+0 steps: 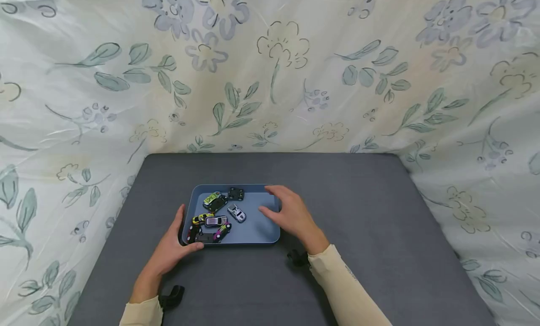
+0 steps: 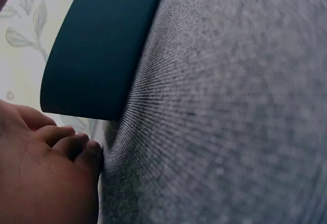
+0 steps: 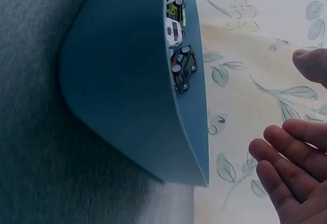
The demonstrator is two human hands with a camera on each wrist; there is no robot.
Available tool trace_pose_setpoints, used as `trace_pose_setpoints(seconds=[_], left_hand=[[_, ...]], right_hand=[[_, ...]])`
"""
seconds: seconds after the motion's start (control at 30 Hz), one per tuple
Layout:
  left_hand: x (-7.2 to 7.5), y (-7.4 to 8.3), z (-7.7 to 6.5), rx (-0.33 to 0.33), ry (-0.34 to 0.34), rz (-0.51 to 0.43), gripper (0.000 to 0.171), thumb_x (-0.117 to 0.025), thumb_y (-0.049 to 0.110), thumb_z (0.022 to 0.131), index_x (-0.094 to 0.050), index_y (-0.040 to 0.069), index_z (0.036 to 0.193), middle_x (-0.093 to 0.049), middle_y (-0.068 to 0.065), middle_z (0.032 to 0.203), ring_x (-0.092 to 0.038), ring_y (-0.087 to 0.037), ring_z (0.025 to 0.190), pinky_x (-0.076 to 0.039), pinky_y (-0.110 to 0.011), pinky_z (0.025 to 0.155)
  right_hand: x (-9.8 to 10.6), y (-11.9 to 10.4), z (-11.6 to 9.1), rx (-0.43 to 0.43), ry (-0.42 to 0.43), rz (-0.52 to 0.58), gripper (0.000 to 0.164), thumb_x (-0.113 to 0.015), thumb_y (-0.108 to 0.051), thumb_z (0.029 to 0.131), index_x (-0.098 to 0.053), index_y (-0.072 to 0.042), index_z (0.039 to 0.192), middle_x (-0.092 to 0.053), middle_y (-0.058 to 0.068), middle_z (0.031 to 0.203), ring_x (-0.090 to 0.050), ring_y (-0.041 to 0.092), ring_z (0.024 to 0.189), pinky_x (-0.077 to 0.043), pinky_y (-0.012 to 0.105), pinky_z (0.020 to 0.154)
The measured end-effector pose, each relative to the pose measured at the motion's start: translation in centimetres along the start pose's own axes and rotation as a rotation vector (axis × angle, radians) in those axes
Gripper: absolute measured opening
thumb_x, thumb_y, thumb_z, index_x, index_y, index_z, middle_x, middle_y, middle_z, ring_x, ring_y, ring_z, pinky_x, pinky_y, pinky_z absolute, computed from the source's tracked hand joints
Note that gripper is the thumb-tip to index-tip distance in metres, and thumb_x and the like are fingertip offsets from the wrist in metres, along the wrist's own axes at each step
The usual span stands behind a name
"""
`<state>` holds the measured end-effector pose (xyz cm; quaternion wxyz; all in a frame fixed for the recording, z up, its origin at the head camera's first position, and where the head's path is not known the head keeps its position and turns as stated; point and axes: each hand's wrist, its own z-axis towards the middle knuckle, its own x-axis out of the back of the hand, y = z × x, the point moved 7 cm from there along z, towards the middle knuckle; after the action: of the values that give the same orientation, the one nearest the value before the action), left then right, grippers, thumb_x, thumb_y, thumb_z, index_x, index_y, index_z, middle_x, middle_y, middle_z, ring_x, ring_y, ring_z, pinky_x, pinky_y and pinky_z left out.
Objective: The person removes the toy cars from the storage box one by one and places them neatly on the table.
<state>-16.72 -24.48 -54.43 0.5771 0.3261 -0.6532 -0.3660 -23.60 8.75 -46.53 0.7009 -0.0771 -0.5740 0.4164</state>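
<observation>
A shallow blue tray (image 1: 253,230) sits on the grey table, holding several toy cars. Among them are a silver car (image 1: 236,213), a white one (image 1: 216,221), a green-and-black one (image 1: 215,201) and a small dark one (image 1: 236,194). My left hand (image 1: 172,248) is at the tray's near left corner, fingers along the left side and thumb by the front rim. My right hand (image 1: 291,212) hovers at the right end, thumb and fingers spread apart over the rim, holding nothing. In the right wrist view its fingers (image 3: 286,168) are spread beside the tray wall (image 3: 122,81).
The grey table (image 1: 358,213) extends around the tray on all sides. A floral cloth (image 1: 295,82) hangs behind it and at both sides. Black straps with mounts (image 1: 171,298) are on both wrists, over the cream sleeves (image 1: 341,284).
</observation>
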Motion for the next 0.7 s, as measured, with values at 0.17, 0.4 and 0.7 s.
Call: trace_pose_setpoints(seconds=[0.17,0.4,0.7], left_hand=[[-0.1,-0.1,0.1,0.016,-0.01,-0.038,0.129,-0.091,0.024,0.086,0.001,0.011,0.175,-0.01,-0.029,0.177,-0.015,-0.057,0.159,-0.019,-0.079,0.12],[-0.4,0.1,0.0,0.006,-0.02,-0.093,0.129,-0.091,0.02,0.086,0.001,0.011,0.175,-0.01,-0.028,0.177,-0.014,-0.056,0.159,-0.018,-0.079,0.12],[-0.9,0.1,0.1,0.047,-0.03,-0.057,0.137,-0.096,0.027,0.083,0.005,0.011,0.175,-0.008,-0.027,0.178,-0.009,-0.055,0.16,-0.014,-0.08,0.12]], right_hand=[[-1.4,-0.3,0.5,-0.038,-0.049,0.004,0.06,-0.085,-0.037,0.097,-0.068,-0.006,0.146,-0.07,0.006,0.138,-0.066,0.023,0.125,-0.056,0.047,0.105],[-3.8,-0.8,0.9,-0.037,-0.119,0.02,0.059,-0.084,-0.035,0.098,-0.067,-0.005,0.146,-0.07,0.007,0.139,-0.067,0.023,0.124,-0.057,0.046,0.104],[-6.2,-1.2,1.6,-0.08,-0.179,-0.058,0.052,-0.081,-0.034,0.1,-0.07,-0.007,0.143,-0.072,0.006,0.136,-0.068,0.021,0.121,-0.058,0.042,0.101]])
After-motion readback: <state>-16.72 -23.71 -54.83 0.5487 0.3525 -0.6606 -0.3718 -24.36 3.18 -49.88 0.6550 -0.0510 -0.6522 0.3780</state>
